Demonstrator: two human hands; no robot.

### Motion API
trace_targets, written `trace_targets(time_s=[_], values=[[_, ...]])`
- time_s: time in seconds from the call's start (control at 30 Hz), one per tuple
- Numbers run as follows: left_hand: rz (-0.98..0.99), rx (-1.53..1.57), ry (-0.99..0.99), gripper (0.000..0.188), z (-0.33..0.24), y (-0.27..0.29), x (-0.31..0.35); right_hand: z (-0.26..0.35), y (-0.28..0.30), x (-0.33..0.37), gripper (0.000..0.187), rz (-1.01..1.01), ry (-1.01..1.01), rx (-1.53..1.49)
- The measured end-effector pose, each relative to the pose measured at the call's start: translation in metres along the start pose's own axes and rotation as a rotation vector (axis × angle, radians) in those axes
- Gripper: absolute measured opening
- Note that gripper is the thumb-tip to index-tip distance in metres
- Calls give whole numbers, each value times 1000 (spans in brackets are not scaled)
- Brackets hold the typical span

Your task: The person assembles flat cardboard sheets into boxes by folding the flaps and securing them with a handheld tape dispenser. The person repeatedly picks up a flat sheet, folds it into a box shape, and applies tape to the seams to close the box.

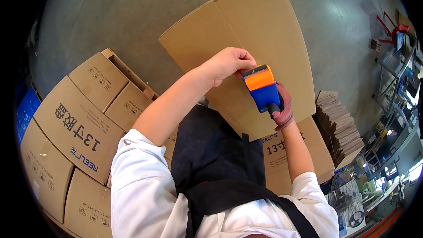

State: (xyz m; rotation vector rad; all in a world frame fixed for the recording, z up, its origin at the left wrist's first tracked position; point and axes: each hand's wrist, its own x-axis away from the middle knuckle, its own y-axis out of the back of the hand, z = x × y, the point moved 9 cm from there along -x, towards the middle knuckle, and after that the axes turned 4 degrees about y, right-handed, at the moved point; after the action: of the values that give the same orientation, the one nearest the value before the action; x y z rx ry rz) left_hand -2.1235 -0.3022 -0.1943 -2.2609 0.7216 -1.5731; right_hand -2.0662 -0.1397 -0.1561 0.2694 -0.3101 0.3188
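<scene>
Grey concrete floor [119, 22] surrounds the work. The bare left hand [229, 64] presses thumb and fingers together beside the front edge of the tape dispenser [263, 91]; what they pinch, I cannot tell. The gloved right hand [285, 105] wraps its black handle. Held above a large carton [264, 26], the dispenser slants lengthwise, orange head pointing away and slightly left. Printed cartons [81, 121] stand left.
</scene>
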Motion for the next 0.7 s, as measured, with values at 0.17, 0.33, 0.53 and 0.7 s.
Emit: trace_targets(time_s=[0.17, 0.33, 0.53, 0.7], values=[[80, 236, 67, 17, 17, 6, -19, -17, -2, 7, 91, -10, -6, -54], [127, 189, 83, 18, 7, 4, -17, -15, -5, 5, 87, -25, -116, -186], [-123, 26, -62, 12, -12, 14, -9, -2, -5, 0, 80, 3, -194, -86], [-196, -13, -116, 12, -43, -2, 12, 2, -9, 4, 70, 39, -231, -31]])
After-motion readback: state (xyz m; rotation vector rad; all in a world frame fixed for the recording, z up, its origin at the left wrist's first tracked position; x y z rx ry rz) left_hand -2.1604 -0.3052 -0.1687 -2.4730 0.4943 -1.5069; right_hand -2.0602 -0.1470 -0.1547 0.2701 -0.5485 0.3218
